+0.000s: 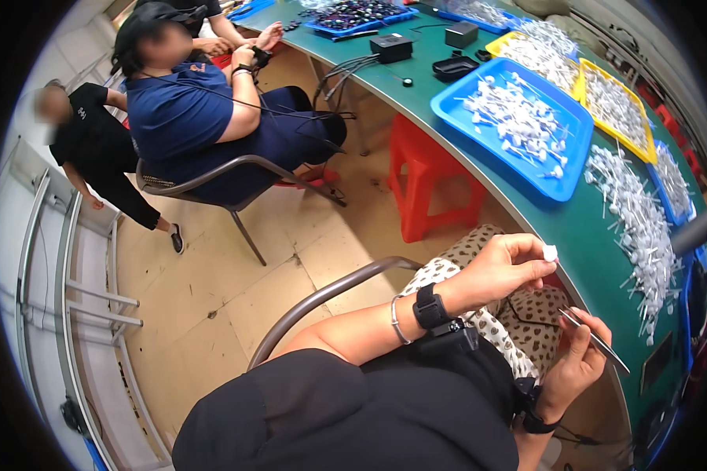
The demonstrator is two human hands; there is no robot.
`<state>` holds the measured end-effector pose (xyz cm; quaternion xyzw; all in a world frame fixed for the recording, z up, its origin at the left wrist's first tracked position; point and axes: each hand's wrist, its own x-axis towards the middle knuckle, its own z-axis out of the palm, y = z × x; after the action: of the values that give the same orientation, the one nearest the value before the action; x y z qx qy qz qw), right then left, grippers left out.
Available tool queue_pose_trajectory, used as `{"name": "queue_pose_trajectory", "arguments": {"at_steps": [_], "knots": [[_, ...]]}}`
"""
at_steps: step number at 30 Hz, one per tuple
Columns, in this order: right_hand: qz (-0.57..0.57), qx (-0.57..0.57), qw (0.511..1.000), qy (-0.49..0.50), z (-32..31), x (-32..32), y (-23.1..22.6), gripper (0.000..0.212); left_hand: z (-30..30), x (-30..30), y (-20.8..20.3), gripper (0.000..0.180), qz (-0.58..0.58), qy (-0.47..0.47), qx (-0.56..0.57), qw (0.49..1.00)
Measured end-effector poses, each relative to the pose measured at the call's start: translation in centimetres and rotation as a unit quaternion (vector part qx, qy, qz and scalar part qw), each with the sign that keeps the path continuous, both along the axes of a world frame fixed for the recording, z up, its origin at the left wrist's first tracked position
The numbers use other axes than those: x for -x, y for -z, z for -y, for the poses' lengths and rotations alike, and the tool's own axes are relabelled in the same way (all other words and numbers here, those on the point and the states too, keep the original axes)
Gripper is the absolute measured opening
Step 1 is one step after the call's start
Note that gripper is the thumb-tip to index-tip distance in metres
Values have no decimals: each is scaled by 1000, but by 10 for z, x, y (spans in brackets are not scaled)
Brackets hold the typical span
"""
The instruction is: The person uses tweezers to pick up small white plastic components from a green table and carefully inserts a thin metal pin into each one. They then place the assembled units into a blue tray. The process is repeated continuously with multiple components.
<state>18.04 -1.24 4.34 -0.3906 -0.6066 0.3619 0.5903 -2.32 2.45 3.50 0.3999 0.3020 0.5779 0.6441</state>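
Note:
My left hand (504, 271) is raised over my lap near the table's edge. Its thumb and fingers pinch a small white piece (550, 253), whose exact kind is too small to make out. Lower and to the right, my right hand (577, 365) grips metal tweezers (601, 344), their tips pointing up toward the left hand. The tweezers do not touch the white piece. On the green table (554, 228) beside my hands lies a long loose pile of white round-headed parts with thin stems (636, 235).
A blue tray (580, 169) holds more such parts, with yellow trays (648, 149) behind it. Black boxes (391, 49) and cables lie farther along. A red stool (420, 184) stands under the table. One person (188, 118) sits to the left; another (94, 141) stands behind.

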Motion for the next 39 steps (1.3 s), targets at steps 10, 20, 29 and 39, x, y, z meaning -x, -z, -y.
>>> {"name": "queue_pose_trajectory", "arguments": {"at_steps": [10, 20, 29, 39], "knots": [[-105, 52, 993, -16, -8, -7, -6, 20, 1, 5, -8, 19, 41, -9, 29, 999], [-372, 153, 912, -81, -34, -22, -9, 26, 7, 19, -2, 22, 67, -56, 72, 994], [-405, 140, 901, -64, -34, -37, -7, 25, 9, 10, 3, 23, 57, -46, 68, 995], [-226, 31, 973, 28, -38, -59, -25, 36, 0, 16, -9, 20, 171, -19, 67, 983]]}}
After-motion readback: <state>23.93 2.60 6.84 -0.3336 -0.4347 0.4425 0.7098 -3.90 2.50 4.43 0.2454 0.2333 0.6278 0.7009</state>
